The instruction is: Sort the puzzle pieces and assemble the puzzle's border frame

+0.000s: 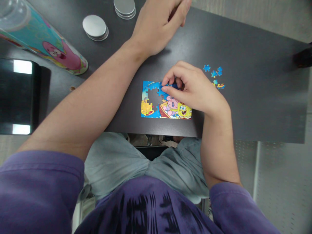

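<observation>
The jigsaw puzzle (168,102) is lying flat on the dark surface (263,107), close to the edge where the person is sitting, probably because both hands are reaching this place without effort. An open gap is showing in its left half, and the dark surface is appearing through it. The right hand (191,86) is hovering over the upper right part, with its palm covering some of the picture; its grip is bringing thumb and forefinger tips nearly together above a blue portion beside the gap. I cannot tell whether this grip is pinching a piece or only pressing on one. The wrist is approaching from the right, which is leaving the gap uncovered to the eyes, I suppose. The left hand (161,26) is resting beyond the puzzle, well apart from it, with fingers curling inward; whether its grip is holding anything, I cannot tell. Some loose pieces (214,74) are lying to the right of the right hand, maybe for being within its easy reach, while a cartoon-printed container (58,48) is occupying the left side, out of the working space.
</observation>
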### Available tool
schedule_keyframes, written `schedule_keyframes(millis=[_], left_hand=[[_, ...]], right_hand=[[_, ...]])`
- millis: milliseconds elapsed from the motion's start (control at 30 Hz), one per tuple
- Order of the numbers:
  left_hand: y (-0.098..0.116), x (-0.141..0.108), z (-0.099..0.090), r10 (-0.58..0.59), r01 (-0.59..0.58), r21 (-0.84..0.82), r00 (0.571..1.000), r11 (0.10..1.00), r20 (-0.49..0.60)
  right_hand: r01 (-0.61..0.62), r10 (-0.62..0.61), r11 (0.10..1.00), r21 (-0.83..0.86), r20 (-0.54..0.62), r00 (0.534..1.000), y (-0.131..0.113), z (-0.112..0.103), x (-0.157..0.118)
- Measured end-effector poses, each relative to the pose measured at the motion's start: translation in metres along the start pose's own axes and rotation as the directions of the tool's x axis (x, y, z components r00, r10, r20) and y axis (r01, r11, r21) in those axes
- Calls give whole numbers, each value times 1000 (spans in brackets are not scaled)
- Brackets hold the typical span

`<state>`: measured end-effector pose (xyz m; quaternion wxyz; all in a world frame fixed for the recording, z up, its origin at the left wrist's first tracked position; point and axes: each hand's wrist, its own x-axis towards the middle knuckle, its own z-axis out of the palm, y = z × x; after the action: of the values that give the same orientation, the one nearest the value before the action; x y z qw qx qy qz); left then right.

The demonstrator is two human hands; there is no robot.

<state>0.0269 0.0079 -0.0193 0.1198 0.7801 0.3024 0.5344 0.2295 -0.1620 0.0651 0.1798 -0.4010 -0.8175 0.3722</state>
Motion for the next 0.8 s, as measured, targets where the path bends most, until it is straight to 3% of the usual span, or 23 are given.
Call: schedule_keyframes(millis=[300, 500, 600, 700, 800], left_hand=[[-1, 0, -4, 1, -3, 61, 999, 998, 43], [13, 4, -24, -51, 29, 118, 980, 993, 190], [25, 6, -30, -111, 81, 149, 971, 986, 211], [32, 7, -31, -149, 118, 152, 967, 981, 208], [32, 6, -31, -162, 138, 144, 973, 980, 167]], right_hand=[[3, -3, 1000, 14, -2, 1000, 0, 1, 0], [-3, 2, 998, -59, -16, 1000, 1, 3, -1], [47, -57, 996, -69, -150, 987, 6, -1, -4], [53, -74, 995, -80, -302, 950, 11, -19, -14], [19, -49, 998, -65, -502, 863, 22, -52, -35]])
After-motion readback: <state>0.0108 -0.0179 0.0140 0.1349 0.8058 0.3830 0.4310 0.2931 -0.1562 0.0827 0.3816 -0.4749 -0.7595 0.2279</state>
